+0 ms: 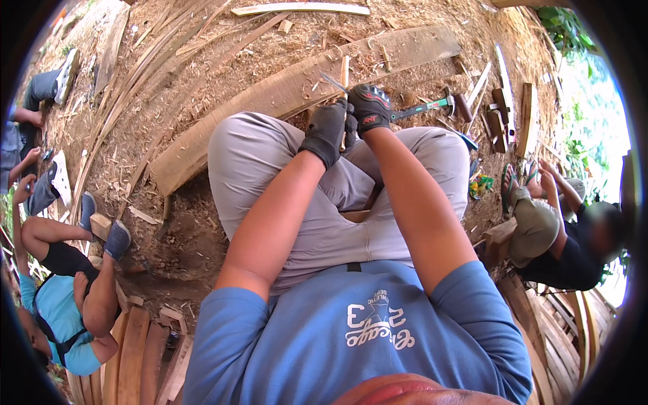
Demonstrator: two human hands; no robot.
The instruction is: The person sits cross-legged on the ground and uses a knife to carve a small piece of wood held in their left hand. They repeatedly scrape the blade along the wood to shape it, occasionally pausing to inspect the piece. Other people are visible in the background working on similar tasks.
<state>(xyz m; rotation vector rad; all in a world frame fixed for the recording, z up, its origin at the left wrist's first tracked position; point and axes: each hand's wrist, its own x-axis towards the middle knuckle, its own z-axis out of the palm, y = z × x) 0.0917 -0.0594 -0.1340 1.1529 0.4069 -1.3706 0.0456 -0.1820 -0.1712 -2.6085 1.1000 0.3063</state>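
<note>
I sit with my knees apart over sawdust-strewn ground. Both my hands wear black gloves and meet just past my knees. My left hand (326, 131) grips a thin pale wooden strip (345, 70) that stands nearly upright between the two hands. My right hand (369, 108) is closed around a handle with a narrow metal blade (333, 82), which points up and left against the strip. Both hands hover over a long curved wooden plank (283, 94) lying on the ground in front of me.
A green-handled hammer (432, 104) lies just right of my right hand, with several wooden blocks (499, 118) beyond it. A person in black (567, 250) sits at the right and a person in light blue (61, 304) at the left. Thin strips and shavings litter the ground.
</note>
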